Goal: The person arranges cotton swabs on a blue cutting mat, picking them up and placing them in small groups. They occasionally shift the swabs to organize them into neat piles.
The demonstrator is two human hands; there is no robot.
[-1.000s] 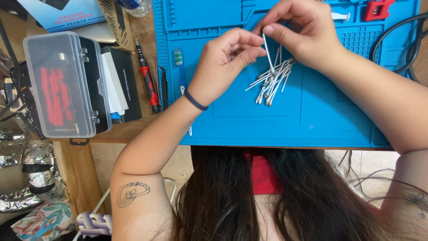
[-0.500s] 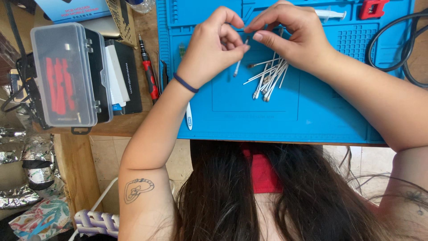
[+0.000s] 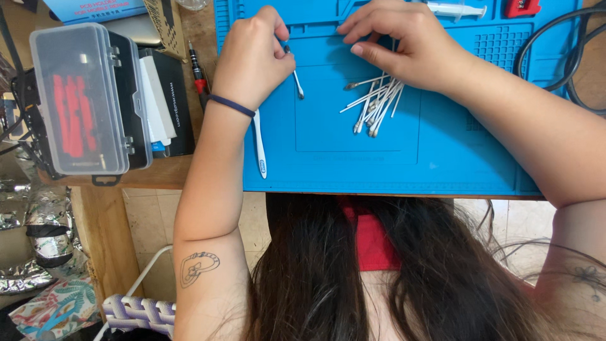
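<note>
My left hand [image 3: 252, 57] is closed around a single cotton swab [image 3: 297, 84], whose tip points down onto the blue work mat [image 3: 353, 164]. It wears a dark band at the wrist. My right hand [image 3: 404, 44] lies with fingers spread on the mat, its fingertips touching the upper ends of a pile of several cotton swabs [image 3: 375, 104]. The pile fans out just below that hand. A white toothbrush [image 3: 259, 148] lies on the mat's left edge, partly under my left forearm.
A clear plastic case with red parts [image 3: 82, 101] stands on the wooden table at left, beside a black box and a red-handled screwdriver [image 3: 199, 72]. A syringe [image 3: 454, 9], a red part [image 3: 521, 6] and a black cable [image 3: 568, 44] lie on the far right of the mat.
Both hands pinched one swab above the pile. Now my left hand has carried it to the left and lowered it, and my right hand has let go and settled on the pile.
</note>
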